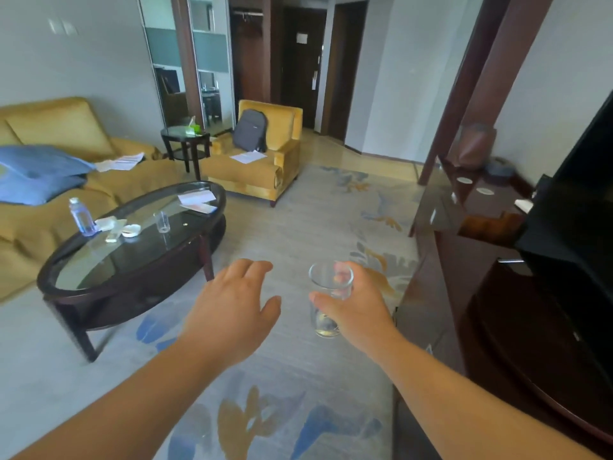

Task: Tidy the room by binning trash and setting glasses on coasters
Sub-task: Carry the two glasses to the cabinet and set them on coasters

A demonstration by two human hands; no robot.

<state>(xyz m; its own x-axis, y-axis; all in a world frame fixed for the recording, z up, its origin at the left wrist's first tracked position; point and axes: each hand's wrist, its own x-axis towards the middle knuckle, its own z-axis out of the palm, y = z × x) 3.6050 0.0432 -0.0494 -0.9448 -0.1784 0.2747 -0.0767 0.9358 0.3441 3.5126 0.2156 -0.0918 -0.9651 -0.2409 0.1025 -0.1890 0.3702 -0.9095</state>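
My right hand [356, 305] grips a clear drinking glass [328, 322] upright in mid-air over the rug. My left hand [232, 310] hovers beside it, empty with fingers apart. A second clear glass [162, 221] stands on the oval glass coffee table [66, 260] at left. Near it lie a plastic water bottle [81, 216], crumpled white wrappers [122, 229] and papers [198, 200]. Two white round coasters [465, 180] [485, 191] lie on the dark wooden sideboard [441, 207] at right.
A yellow sofa [63, 134] with a blue cushion and papers is at left. A yellow armchair [275, 167] holds a grey backpack and paper. A small round side table [185, 136] stands between them. A black TV [577, 200] sits at right.
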